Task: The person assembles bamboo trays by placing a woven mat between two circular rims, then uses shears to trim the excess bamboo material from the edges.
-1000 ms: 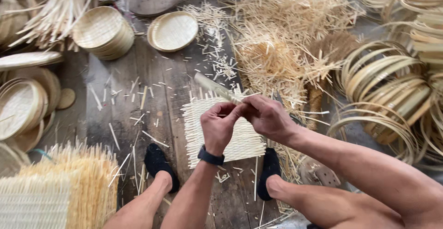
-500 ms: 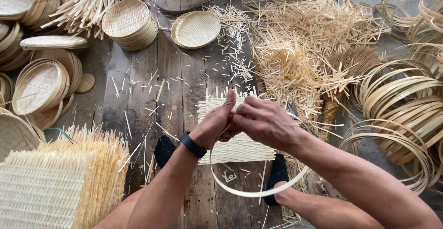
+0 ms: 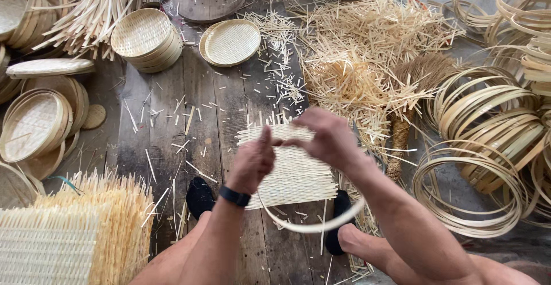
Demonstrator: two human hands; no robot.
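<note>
While the 2 hands meet at the middle of the frame, the pale bamboo hoop (image 3: 313, 226) curving below them would be best kept pinched firmly where its ends overlap, so the ring does not spring open. The left hand (image 3: 252, 161) is half-closed, thumb raised, fingertips meeting those of the right hand (image 3: 324, 138), which pinches narrowly; the exact grip point is hidden. Beneath them, at centre, lies the square woven mat (image 3: 295, 176), between 2 black shoes.
</note>
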